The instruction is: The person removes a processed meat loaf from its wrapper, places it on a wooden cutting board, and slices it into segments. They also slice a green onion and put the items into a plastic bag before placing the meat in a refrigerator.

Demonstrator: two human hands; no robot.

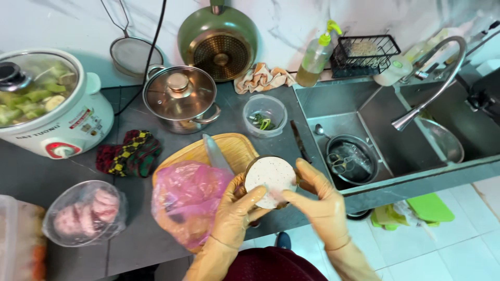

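I have the round, pale speckled sausage log point(271, 179) up off the counter, near the front edge, just right of the wooden cutting board point(232, 145). My left hand point(237, 208), gloved, cups it from below with the thumb pressed on the flat cut face. My right hand point(317, 200) curls round the far right side, fingertips pinching at the rim where the brownish wrapping sits (whether I've got the wrapping edge itself I can't tell).

To do this well, I judge I should keep the left grip firm and steady, work the right fingers round the rim evenly, and hold it over the board. The knife point(216, 153) lies on the board beside the pink plastic bag point(187, 200), well within reach.
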